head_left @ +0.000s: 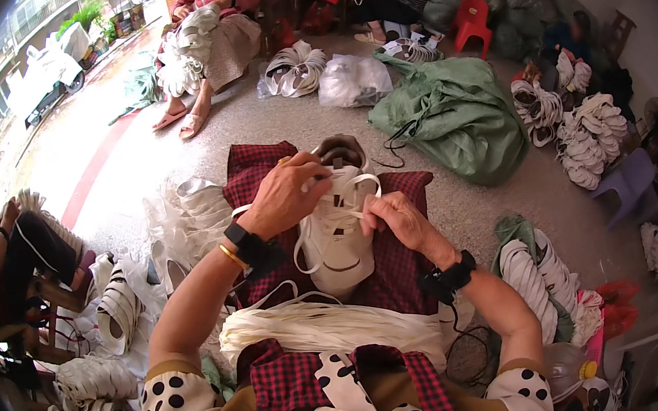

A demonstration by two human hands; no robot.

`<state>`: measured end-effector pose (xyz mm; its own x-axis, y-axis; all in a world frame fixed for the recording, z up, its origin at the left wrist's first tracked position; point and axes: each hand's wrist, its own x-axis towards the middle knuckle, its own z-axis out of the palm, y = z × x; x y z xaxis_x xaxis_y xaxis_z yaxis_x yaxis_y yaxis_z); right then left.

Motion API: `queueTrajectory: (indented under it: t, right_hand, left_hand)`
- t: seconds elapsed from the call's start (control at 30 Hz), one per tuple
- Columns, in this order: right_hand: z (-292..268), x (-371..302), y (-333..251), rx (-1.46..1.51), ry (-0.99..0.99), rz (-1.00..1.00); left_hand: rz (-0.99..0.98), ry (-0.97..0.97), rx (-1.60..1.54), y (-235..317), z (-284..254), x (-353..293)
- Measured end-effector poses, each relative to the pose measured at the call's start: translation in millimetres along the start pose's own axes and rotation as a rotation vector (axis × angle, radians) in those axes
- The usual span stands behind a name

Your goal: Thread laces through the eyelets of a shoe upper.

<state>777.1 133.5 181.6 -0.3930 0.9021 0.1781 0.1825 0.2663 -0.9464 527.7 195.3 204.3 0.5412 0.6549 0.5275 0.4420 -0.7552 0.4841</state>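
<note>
A cream-white sneaker (338,252) lies on a red-and-black checked cloth (253,168) over my lap, its toe toward me and its brown-lined collar away. A flat white shoelace (299,252) runs through its upper eyelets, with loops standing out at both sides. My left hand (288,194) is closed at the left eyelets, its fingertips pinching the lace near the tongue. At the shoe's right side, my right hand (399,219) pinches the lace where a loop comes down. The fingers partly hide the upper lacing. A thick bundle of cream laces (329,328) rests across my lap, nearer my body.
Strung shoe uppers (119,312) are piled at left, and more (528,283) lie at right. A big green sack (459,118) sits on the floor ahead. Seated people (226,19) work farther off, another person at far left. A red stool (472,23) stands behind.
</note>
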Motion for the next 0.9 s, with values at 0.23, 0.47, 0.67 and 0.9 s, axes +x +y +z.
queueTrajectory:
  t: [0.23,0.47,0.67,0.9]
  right_hand:
    - [-87.4,-28.3,-7.2,0.693,0.405,-0.296]
    - [-97.3,-51.0,-44.9,0.418,0.347,-0.024]
    - [-96.0,-47.9,-40.6,0.519,0.388,-0.077]
    - [-76.3,-38.6,-44.0,0.448,0.358,-0.035]
  left_hand:
    - [-0.134,-0.099,-0.201,-2.0,-3.7,0.2]
    - [-0.038,0.109,-0.166,5.5,-11.4,-26.0]
    - [0.085,-0.114,0.115,31.4,-15.2,-43.3]
    - [0.275,0.102,0.051,9.9,5.4,-42.1]
